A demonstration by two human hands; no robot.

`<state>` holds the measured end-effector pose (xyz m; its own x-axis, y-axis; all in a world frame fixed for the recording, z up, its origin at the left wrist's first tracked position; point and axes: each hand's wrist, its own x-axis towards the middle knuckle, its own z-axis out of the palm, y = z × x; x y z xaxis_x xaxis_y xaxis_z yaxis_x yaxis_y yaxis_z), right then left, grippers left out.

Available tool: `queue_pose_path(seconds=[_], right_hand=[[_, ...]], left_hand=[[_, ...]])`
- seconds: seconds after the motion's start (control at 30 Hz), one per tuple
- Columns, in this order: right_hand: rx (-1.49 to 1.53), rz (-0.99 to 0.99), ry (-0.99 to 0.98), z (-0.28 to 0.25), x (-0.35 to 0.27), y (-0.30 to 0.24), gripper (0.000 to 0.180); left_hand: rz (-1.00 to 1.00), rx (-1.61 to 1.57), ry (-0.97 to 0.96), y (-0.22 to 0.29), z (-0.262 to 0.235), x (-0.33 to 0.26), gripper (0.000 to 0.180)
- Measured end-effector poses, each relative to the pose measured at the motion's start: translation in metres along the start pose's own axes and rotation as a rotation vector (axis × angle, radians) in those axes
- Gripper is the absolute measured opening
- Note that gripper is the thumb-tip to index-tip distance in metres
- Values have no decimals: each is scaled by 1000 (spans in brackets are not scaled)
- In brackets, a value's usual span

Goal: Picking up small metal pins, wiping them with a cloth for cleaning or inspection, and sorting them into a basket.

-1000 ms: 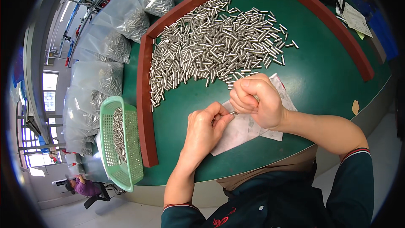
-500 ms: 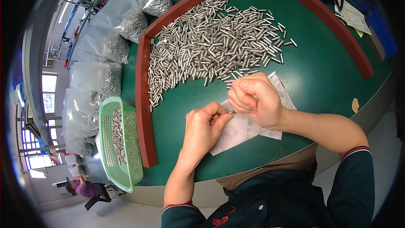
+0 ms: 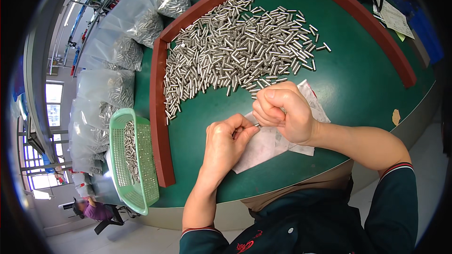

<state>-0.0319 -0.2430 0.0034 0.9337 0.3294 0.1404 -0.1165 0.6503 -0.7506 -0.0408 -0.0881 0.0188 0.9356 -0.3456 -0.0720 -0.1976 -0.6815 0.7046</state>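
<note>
Pin (image 3: pixel 257 125) mostly hidden, perhaps metal.

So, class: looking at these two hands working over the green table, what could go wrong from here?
1. The small metal pin pinched between the left hand and right hand could slip and vanish into the pile of pins.
2. The white paper lies near the table edge; a nudge might push it off.

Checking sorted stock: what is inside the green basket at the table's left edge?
The green basket holds a row of small silvery metal pins, like the pile on the table. Its near wall hides whatever lies deeper, so a count isn't possible.
</note>
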Motion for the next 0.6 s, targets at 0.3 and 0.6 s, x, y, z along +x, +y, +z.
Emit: queue_pose_path(seconds=[0.3, 0.6], right_hand=[[-149, -38, -15, 5, 1, 0, 32], [-220, -45, 6, 9, 2, 0, 32]], left_hand=[[-5, -45, -19, -2, -1, 4, 11], [48, -56, -2, 0, 0, 5, 11]])
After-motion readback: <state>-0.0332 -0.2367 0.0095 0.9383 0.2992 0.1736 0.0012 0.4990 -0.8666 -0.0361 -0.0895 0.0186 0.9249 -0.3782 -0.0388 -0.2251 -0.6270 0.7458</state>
